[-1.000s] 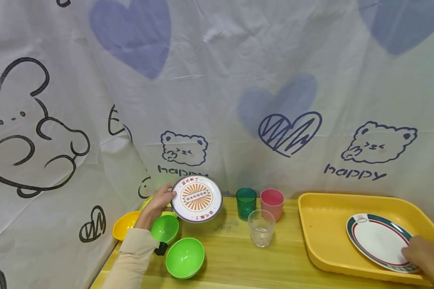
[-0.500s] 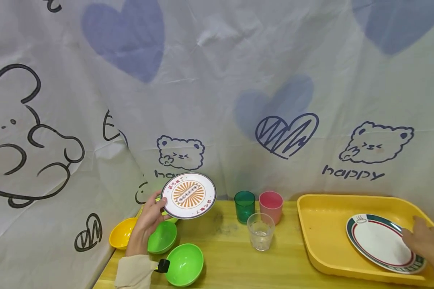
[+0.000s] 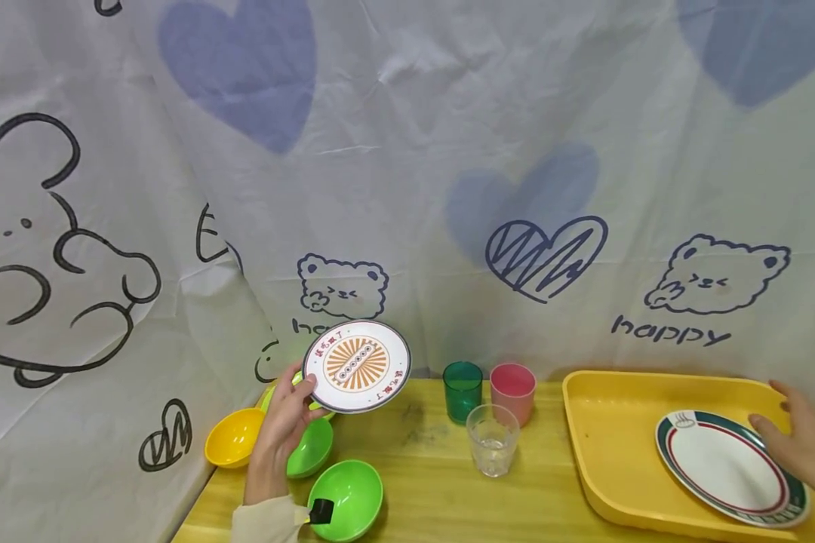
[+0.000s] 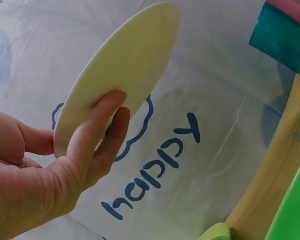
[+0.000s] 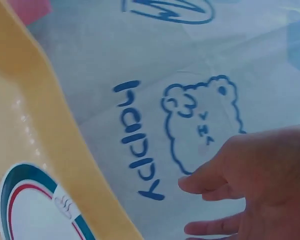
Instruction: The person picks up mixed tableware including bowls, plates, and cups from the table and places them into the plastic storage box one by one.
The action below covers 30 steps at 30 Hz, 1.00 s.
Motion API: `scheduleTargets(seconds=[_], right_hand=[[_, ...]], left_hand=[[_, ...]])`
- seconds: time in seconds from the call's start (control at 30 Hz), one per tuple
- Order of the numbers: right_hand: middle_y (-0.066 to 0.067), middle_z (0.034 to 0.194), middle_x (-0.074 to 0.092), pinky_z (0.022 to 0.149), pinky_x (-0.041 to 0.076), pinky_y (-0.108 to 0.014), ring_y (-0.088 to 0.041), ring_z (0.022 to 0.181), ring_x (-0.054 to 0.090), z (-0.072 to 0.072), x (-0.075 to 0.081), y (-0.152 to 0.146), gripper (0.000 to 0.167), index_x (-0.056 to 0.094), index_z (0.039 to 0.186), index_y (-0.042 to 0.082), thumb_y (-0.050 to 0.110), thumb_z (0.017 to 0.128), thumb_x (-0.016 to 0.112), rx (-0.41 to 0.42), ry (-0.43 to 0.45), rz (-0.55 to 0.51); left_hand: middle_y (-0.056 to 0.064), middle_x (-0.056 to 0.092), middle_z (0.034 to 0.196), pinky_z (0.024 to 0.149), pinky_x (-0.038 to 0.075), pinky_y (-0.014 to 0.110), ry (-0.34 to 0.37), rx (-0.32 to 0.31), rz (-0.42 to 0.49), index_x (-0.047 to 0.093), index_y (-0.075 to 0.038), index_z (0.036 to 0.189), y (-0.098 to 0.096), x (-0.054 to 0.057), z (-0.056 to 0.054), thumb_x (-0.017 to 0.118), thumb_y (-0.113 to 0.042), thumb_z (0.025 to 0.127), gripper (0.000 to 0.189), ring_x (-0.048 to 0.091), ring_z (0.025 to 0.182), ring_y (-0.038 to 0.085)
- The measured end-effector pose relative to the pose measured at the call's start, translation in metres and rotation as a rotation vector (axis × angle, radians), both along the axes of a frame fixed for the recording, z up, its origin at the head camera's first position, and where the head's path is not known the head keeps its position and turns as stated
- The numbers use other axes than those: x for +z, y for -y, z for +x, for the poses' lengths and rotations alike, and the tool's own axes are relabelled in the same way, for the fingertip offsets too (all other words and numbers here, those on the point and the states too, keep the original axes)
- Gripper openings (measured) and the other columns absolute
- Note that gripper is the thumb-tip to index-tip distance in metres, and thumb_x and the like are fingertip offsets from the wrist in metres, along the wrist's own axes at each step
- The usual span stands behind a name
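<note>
My left hand (image 3: pixel 283 419) grips the left edge of a white plate (image 3: pixel 357 366) with an orange sunburst and red lettering. It holds the plate raised and tilted above the bowls, thumb on the face. In the left wrist view, the fingers spread under the plate's pale underside (image 4: pixel 125 55). At far right, an oval white plate (image 3: pixel 727 469) with a green and red rim lies in the yellow tray (image 3: pixel 607 430). My right hand (image 3: pixel 804 441) is over the tray's right side, beside that plate, its fingers extended and holding nothing. The right wrist view shows this hand (image 5: pixel 265 180) apart from the plate.
Two green bowls (image 3: pixel 348 494) and a yellow bowl (image 3: pixel 233 437) stand at left, with a yellow-green piece behind them. Mid-table are a teal cup (image 3: pixel 462 394), a pink cup (image 3: pixel 514 388) and a clear cup (image 3: pixel 492 445). A printed curtain (image 3: pixel 414 188) hangs behind the wooden table.
My right hand has let go of the green-rimmed plate's edge, risen and spread its fingers. The sunburst plate has moved slightly left and turned in my left hand.
</note>
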State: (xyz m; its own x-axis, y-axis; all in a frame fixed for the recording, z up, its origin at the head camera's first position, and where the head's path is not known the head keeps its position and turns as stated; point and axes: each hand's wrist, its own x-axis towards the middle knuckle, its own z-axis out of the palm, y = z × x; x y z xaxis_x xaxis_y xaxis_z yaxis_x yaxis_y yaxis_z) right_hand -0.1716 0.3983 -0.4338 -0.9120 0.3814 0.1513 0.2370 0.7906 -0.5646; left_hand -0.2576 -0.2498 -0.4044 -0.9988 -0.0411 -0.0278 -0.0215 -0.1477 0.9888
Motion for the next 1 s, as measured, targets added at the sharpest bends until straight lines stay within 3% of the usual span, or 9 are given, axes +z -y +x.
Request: scheduleTargets(seconds=[0.27,0.47,0.67,0.83,0.9,1.0], right_hand=[[-0.047,0.149,0.022,0.099,0.034,-0.078,-0.066,0.127,0.030,0.006,0.005,0.018,0.071,0.010,0.158,-0.009,0.003,0.102,0.052,0.024,-0.190,-0.025],[-0.044,0.153,0.021,0.104,0.031,-0.077,-0.065,0.135,0.027,0.004,-0.002,0.026,0.067,0.014,0.159,-0.008,0.002,0.103,0.051,-0.021,-0.287,-0.155],[-0.042,0.155,0.022,0.103,0.034,-0.075,-0.063,0.135,0.029,0.005,-0.005,0.028,0.068,0.014,0.159,-0.007,0.006,0.104,0.053,-0.046,-0.268,-0.182],[-0.041,0.150,0.031,0.096,0.040,-0.075,-0.061,0.129,0.038,0.004,-0.005,0.034,0.070,0.017,0.159,-0.005,0.015,0.105,0.056,-0.028,-0.242,-0.165],[-0.040,0.144,0.040,0.098,0.051,-0.058,-0.050,0.124,0.049,0.004,-0.009,0.036,0.070,0.022,0.159,-0.004,0.021,0.105,0.059,-0.005,-0.260,-0.144],[-0.037,0.138,0.049,0.085,0.056,-0.016,-0.007,0.108,0.058,0.005,-0.015,0.039,0.070,0.028,0.157,-0.002,0.025,0.103,0.064,0.040,-0.307,-0.153]], left_hand=[[0.016,0.061,0.122,0.075,0.063,0.030,-0.020,-0.011,0.048,0.019,-0.005,0.159,-0.005,0.003,0.004,0.034,-0.010,0.112,0.050,0.067,0.087,0.014],[0.017,0.062,0.121,0.072,0.063,0.030,-0.013,-0.030,0.050,0.023,-0.004,0.156,-0.016,-0.001,0.004,0.035,-0.009,0.111,0.046,0.067,0.086,0.016],[0.019,0.060,0.123,0.076,0.064,0.037,-0.004,-0.046,0.053,0.029,-0.007,0.154,-0.027,-0.005,0.003,0.035,-0.007,0.111,0.043,0.067,0.089,0.019],[0.014,0.065,0.112,0.073,0.064,0.036,-0.015,-0.061,0.067,0.032,-0.007,0.152,-0.030,-0.003,0.004,0.037,-0.006,0.110,0.043,0.066,0.087,0.019],[0.013,0.066,0.108,0.070,0.064,0.035,-0.023,-0.067,0.067,0.031,-0.006,0.152,-0.031,-0.003,0.006,0.037,-0.005,0.109,0.043,0.066,0.085,0.019],[0.012,0.067,0.105,0.068,0.063,0.032,-0.028,-0.076,0.065,0.031,-0.004,0.152,-0.032,-0.004,0.008,0.038,-0.004,0.109,0.044,0.066,0.083,0.018]])
